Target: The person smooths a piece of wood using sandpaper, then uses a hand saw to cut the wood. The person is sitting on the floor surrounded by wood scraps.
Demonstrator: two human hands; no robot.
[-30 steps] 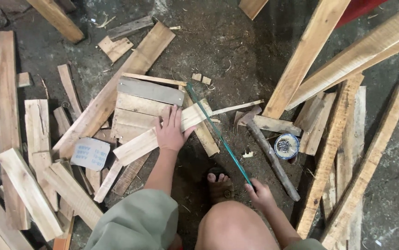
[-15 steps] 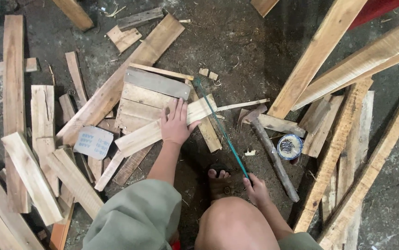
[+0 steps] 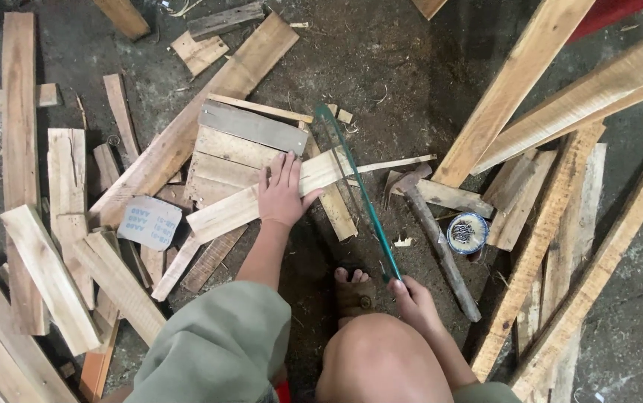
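Observation:
My left hand [image 3: 283, 192] lies flat with spread fingers on a pale wooden plank [image 3: 239, 209] that rests slantwise over a stack of short boards [image 3: 235, 153]. My right hand [image 3: 411, 298] grips the handle of a green-framed hand saw [image 3: 359, 194]. The saw's blade runs up and left from the handle and meets the plank's right end beside my thumb. My bare foot [image 3: 353, 291] sits on the dark floor between my two arms, and my knee fills the lower middle.
A hammer [image 3: 430, 231] with a wooden handle lies right of the saw. A small round tin of nails [image 3: 467, 233] sits beside it. Long planks [image 3: 553, 112] lean at the right. Loose boards [image 3: 53, 224] and a sheet of sandpaper [image 3: 147, 222] lie at the left.
The view shifted slightly. My right hand with the saw handle has drawn a little down and toward me. My left hand has stayed on the plank.

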